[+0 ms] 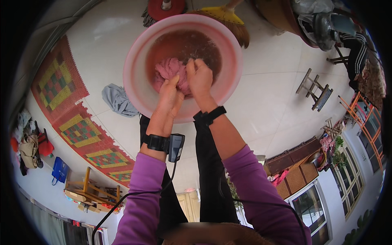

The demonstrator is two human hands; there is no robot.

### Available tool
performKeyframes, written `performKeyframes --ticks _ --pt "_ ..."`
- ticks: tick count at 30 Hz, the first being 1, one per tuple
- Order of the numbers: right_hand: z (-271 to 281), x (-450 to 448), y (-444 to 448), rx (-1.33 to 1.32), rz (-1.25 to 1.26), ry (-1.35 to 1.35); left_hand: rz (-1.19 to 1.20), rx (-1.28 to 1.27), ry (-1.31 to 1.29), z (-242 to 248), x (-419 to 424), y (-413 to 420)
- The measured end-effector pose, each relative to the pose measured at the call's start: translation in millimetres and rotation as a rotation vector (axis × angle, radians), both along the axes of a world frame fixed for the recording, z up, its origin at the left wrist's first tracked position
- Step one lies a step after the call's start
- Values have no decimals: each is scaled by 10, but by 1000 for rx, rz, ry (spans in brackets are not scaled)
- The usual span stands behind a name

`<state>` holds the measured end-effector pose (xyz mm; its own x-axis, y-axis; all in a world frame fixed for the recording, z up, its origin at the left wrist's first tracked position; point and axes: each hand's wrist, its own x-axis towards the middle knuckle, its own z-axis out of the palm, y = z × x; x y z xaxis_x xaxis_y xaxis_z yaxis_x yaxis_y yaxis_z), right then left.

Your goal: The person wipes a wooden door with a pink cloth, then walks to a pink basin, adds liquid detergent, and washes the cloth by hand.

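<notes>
A pink plastic basin (134,64) stands on the tiled floor before me, with water (196,39) in it. Bunched pink cloth (171,68) sits low in the basin, wet and folded. My left hand (171,92) grips the near side of this cloth, its thumb pressed on top. Curled over the right side of the same cloth is my right hand (199,75), its fingertips partly hidden at the water. Both wrists wear black straps, and a small device hangs from the left one.
A grey cloth (118,99) lies on the floor left of the basin. Beyond the rim are a mop (150,20) and a broom (235,23). Patterned mats (58,82) run along the left. A small folding stool (315,88) stands right. Cables trail from my wrists.
</notes>
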<state>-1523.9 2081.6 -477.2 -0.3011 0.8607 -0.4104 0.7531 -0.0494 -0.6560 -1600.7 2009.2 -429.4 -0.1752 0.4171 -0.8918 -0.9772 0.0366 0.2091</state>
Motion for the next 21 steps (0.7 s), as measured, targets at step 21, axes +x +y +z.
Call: performKeyframes --ticks 21 --pt "643 -162 -35 62 -110 92 89 -71 -121 60 211 -59"
